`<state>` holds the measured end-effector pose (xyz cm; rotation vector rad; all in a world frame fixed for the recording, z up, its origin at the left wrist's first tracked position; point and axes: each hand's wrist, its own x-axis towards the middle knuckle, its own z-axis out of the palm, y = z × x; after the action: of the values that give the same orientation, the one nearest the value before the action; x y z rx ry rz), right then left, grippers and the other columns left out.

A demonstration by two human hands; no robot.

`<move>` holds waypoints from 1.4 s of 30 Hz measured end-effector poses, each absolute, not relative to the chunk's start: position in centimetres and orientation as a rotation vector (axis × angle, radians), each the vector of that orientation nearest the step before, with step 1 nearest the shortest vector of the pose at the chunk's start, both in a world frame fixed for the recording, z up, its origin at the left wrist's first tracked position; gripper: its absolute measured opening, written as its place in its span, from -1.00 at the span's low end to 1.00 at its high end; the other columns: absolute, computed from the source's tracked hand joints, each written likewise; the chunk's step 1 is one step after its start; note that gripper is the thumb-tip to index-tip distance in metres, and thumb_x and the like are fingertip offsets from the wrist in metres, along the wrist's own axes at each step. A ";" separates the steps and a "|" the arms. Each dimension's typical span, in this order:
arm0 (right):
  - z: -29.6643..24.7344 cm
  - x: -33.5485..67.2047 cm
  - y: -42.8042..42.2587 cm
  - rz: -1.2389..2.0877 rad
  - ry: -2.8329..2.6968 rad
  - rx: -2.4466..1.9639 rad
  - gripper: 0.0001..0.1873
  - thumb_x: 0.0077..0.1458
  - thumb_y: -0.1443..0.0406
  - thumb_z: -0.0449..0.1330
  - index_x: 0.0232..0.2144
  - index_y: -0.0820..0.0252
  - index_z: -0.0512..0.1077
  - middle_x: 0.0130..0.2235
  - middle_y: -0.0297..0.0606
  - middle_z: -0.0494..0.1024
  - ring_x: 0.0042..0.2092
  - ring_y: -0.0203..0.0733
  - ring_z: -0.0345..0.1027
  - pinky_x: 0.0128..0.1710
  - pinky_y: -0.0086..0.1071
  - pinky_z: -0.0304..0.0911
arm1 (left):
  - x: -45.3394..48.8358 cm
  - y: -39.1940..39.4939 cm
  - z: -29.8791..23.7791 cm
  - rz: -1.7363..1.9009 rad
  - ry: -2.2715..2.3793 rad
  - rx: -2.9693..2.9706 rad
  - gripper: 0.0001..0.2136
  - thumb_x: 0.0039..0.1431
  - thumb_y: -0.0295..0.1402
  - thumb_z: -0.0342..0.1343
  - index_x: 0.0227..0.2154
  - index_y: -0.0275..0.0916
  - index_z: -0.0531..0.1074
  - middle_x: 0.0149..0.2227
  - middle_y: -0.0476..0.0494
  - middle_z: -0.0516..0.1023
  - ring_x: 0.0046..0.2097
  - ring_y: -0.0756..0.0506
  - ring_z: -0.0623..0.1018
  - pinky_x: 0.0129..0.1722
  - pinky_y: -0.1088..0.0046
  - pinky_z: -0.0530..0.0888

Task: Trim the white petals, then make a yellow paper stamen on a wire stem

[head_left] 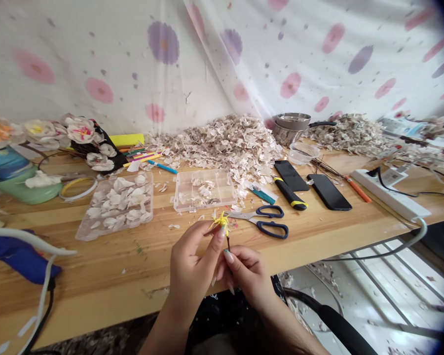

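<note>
Between thumb and fingers, my left hand (198, 259) pinches a yellow flower centre (222, 220) with thin spiky strands. A thin dark stem (228, 242) runs down from it, and my right hand (246, 271) pinches the stem's lower part. Just beyond my hands, open scissors (270, 222) with dark blue handles lie on the wooden table (151, 266). Behind my left hand is a clear divided box (179, 197) with a few pale petals. To its left, a clear tray (85, 229) holds many more petals.
A large heap of pale petals (225, 143) lies at the back. Two phones (292, 175), a black-yellow cutter (290, 194) and a white power strip (390, 194) lie to the right. Finished-looking flowers (83, 130) and a blue glue gun (20, 256) are at left.
</note>
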<state>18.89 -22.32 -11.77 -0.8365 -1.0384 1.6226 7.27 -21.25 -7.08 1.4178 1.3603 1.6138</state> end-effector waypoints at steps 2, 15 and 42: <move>-11.6 18.9 -22.4 1.598 -1.056 -0.875 -0.55 0.06 -0.02 0.28 -0.55 0.25 0.48 -0.59 -0.26 0.53 -0.65 -0.41 0.17 -0.64 -0.50 0.08 | 7.3 -21.4 -7.1 1.615 1.336 1.367 -0.92 0.11 -0.32 0.25 -0.36 -0.18 0.59 -0.34 -0.05 0.61 -0.25 -0.08 0.57 -0.20 0.46 0.45; -11.9 18.4 -22.0 1.496 -0.922 -0.905 -0.64 -0.17 0.08 0.45 -0.61 0.19 0.43 -0.58 -0.31 0.54 -0.60 -0.32 0.27 -0.58 -0.42 0.24 | 7.0 -21.8 -6.7 1.367 0.977 0.915 -0.74 -0.06 -0.14 0.38 -0.49 -0.24 0.56 -0.47 -0.08 0.60 -0.39 -0.06 0.53 -0.47 0.53 0.44; -12.6 18.5 -21.8 1.570 -0.735 -0.676 -0.70 0.01 0.12 0.39 -0.49 0.20 0.45 -0.58 -0.41 0.45 -0.63 -0.47 0.07 -0.64 -0.55 -0.05 | 7.2 -21.0 -7.5 1.349 0.871 0.849 -0.72 -0.04 -0.30 0.39 -0.22 -0.21 0.62 -0.24 -0.16 0.67 -0.18 -0.11 0.61 -0.21 0.46 0.53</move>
<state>18.50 -21.77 -12.55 -0.6759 -0.7350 1.5702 7.19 -21.02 -7.49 0.8486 0.8713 1.3488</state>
